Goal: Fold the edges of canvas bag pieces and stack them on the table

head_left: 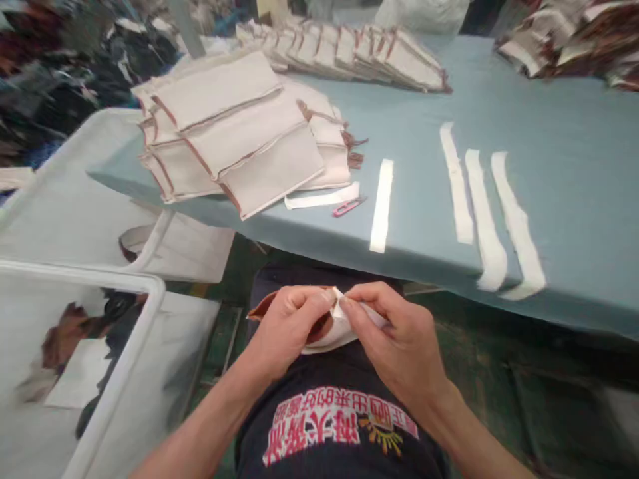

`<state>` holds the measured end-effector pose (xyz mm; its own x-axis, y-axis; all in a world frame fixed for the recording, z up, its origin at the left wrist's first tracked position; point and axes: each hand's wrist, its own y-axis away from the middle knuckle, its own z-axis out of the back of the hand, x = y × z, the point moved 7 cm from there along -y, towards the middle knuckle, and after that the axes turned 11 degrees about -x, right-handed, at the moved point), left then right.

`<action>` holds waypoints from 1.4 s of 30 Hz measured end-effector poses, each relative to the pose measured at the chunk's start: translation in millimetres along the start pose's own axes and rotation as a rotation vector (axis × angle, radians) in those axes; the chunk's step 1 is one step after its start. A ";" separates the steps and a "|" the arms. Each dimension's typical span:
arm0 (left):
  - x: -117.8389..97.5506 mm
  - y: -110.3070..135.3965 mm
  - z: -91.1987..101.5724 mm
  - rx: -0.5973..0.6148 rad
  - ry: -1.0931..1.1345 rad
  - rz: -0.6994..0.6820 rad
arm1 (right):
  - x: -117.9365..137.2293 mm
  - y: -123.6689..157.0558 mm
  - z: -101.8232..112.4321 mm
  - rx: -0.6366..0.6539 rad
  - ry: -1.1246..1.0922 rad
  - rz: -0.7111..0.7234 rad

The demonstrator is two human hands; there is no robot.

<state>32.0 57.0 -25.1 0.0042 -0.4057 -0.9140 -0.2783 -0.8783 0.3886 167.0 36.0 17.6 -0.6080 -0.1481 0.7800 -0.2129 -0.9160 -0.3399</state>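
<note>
Cream fabric piece (335,330) is held over the lap, just below the table (424,133) edge. It is pinched at its top fold by left hand (287,326) and right hand (402,342), fingertips almost touching. The fold is judged best kept tight and the edges matched, with grip taken close to the crease. Pink snips (348,207) are seen on the table, near its front edge.

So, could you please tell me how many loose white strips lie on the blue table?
5 strips: three side by side at right, one alone left of them, one by the pink clipper. Others may hide under stacks.
</note>
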 end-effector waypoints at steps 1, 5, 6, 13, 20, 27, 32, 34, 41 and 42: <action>-0.4 -0.9 0.4 -0.003 0.005 -0.008 | -1.0 1.0 0.0 -0.011 0.009 -0.003; -2.0 -1.7 0.6 -0.003 -0.025 -0.027 | -3.5 4.4 -1.5 -0.039 0.034 -0.013; -2.5 -0.9 0.1 -0.002 -0.047 -0.028 | -3.8 4.9 -2.1 -0.041 0.038 -0.016; -12.0 9.8 -1.3 -0.164 -0.307 -0.181 | -13.4 6.2 -7.0 0.036 -0.043 -0.127; -15.5 21.0 -2.5 -0.340 -0.510 -0.354 | -15.5 13.6 -11.0 0.085 -0.011 -0.131; -21.3 25.9 -0.2 -0.371 -0.520 -0.485 | -32.1 5.5 -29.4 0.571 -0.161 -0.384; -22.7 21.3 -0.5 -0.192 -0.400 -0.387 | -18.0 5.1 -44.5 0.837 -0.512 -0.241; -22.3 20.4 0.5 -0.167 -0.390 -0.357 | -11.6 1.1 -43.6 0.746 -0.430 -0.036; -29.9 20.8 2.8 -0.076 -0.410 -0.303 | 6.9 -16.0 -15.4 0.382 -0.119 0.336; -33.9 21.3 0.8 -0.037 -0.424 -0.305 | 8.9 -21.2 -8.5 0.344 -0.135 0.314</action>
<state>25.1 52.2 14.0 -0.3114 0.0008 -0.9503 -0.2906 -0.9522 0.0944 159.6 57.3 27.3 -0.4931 -0.4632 0.7364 0.2444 -0.8861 -0.3938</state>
